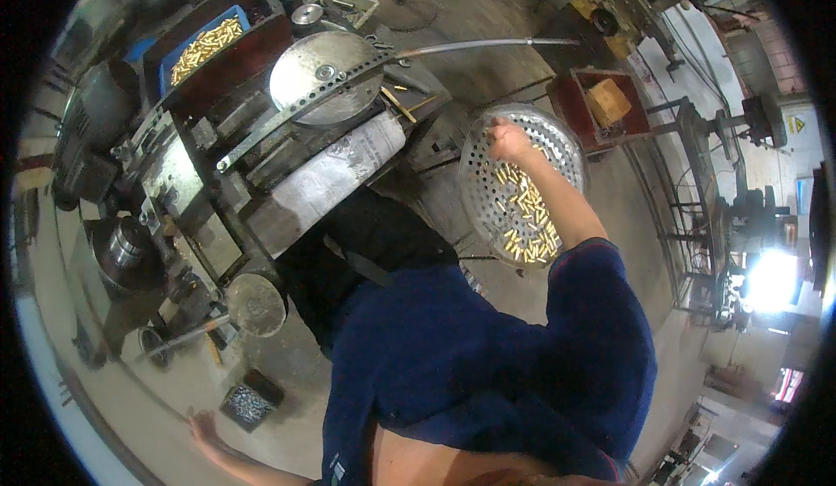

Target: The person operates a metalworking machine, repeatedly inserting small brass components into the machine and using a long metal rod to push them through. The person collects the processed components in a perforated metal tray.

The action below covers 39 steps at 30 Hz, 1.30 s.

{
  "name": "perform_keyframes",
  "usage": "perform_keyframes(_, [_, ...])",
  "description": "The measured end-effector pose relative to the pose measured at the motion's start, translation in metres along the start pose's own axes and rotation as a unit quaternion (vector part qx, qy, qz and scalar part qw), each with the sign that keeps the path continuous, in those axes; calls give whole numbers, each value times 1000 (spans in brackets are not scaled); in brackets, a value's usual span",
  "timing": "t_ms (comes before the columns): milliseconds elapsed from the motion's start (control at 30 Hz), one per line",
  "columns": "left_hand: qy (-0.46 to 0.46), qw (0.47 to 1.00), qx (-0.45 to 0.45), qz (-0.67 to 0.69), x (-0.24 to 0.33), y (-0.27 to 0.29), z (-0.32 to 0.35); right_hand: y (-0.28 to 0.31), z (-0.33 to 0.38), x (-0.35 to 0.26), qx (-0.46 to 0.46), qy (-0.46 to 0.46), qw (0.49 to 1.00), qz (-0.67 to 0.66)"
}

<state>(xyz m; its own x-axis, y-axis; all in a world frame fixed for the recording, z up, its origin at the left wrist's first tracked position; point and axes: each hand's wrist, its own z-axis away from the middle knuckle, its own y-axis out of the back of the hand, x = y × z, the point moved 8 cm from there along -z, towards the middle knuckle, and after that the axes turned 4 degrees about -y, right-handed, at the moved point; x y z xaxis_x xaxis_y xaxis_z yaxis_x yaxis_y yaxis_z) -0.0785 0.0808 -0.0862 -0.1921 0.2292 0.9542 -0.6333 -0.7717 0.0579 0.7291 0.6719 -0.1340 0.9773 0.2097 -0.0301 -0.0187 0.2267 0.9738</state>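
Observation:
My right hand (509, 141) is over the far left part of a round, perforated metal basin (566, 142), with its fingers curled together. Whatever they may hold is hidden. Many small brass-coloured cylindrical pieces (529, 216) lie in the basin, mostly toward its near side under my forearm. Far off at the lower left, my left hand (205, 432) is stretched out with its fingers apart and nothing in them. Closest to it is a small dark box (272, 388) of grey metal bits.
A machine with a round metal plate (300, 72) and a long perforated bar (279, 122) stands ahead to the left. Behind it, a blue tray (165, 72) holds more brass pieces. Beyond the basin sits a reddish box (570, 94) with a cardboard piece (608, 103) inside.

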Motion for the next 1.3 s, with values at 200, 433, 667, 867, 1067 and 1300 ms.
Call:
perform_keyframes(200, [21, 996, 79, -24, 23, -32, 25, -6, -20, 1, 6, -8, 999, 46])
perform_keyframes(433, [-13, 900, 175, -400, 84, -71, 56, -2, -12, 38, 16, -78, 976, -202])
perform_keyframes(667, [-197, 950, 37, -238, 181, -254, 80, 106, 47, -191, -29, 280, 832, -478])
perform_keyframes(867, [-107, 933, -337, 59, 132, -446, 58, 184, 124, -400, -23, 557, 686, -467])
perform_keyframes(1067, [-29, 910, -329, 249, 127, -463, 74, 214, 159, -433, 61, 601, 671, -430])
perform_keyframes(1300, [-193, 934, -285, -91, 141, -441, 75, 191, 163, -447, 60, 629, 710, -312])
